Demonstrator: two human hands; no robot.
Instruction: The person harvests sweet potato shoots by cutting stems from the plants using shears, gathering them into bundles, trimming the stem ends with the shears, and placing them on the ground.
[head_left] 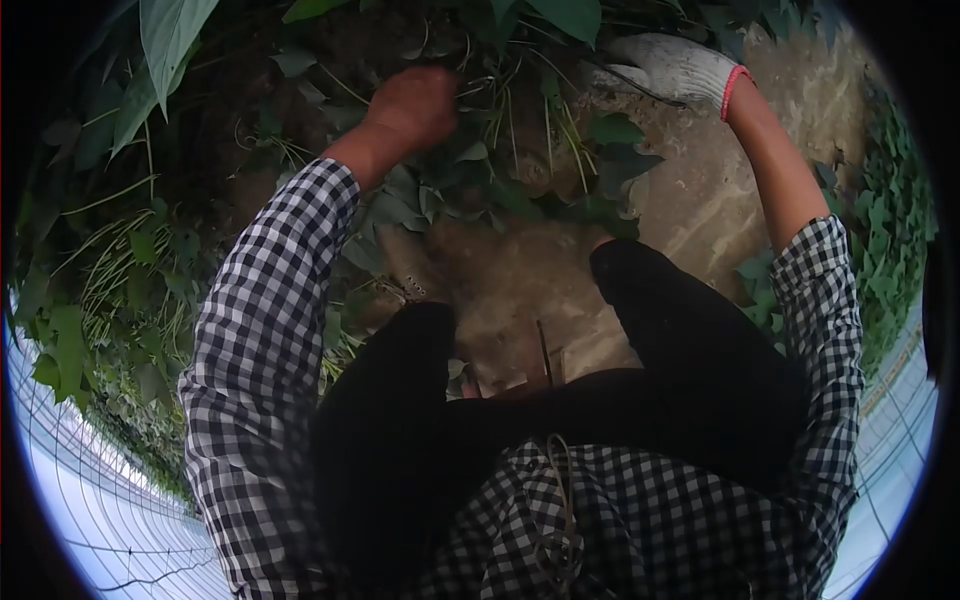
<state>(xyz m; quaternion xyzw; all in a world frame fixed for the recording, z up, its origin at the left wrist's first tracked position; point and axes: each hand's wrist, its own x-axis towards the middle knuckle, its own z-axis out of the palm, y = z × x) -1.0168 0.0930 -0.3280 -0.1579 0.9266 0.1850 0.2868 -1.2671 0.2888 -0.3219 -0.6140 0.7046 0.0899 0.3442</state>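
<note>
My left hand (pixel 413 108) is bare and closed among leafy vines at the top of the head view. Thin pale stems (pixel 478 86) run right beside its knuckles; what lies inside the fist is hidden. My right hand (pixel 675 74) wears a white knit glove with a red cuff, soiled at the fingers. Its fingers are pressed together and point left into the foliage, their tips partly covered. A thin dark rod or stem (pixel 645 90) runs along the lower edge of the glove. Green vine stems (pixel 565 125) and leaves (pixel 622 160) hang between the two hands.
Brown bare soil (pixel 700 190) lies under and to the right of my legs. My bent knees (pixel 640 270) are below the vines. Dense foliage (pixel 120 240) fills the left side, and more leaves (pixel 895 230) line the right edge. A drawstring (pixel 565 500) hangs at my waist.
</note>
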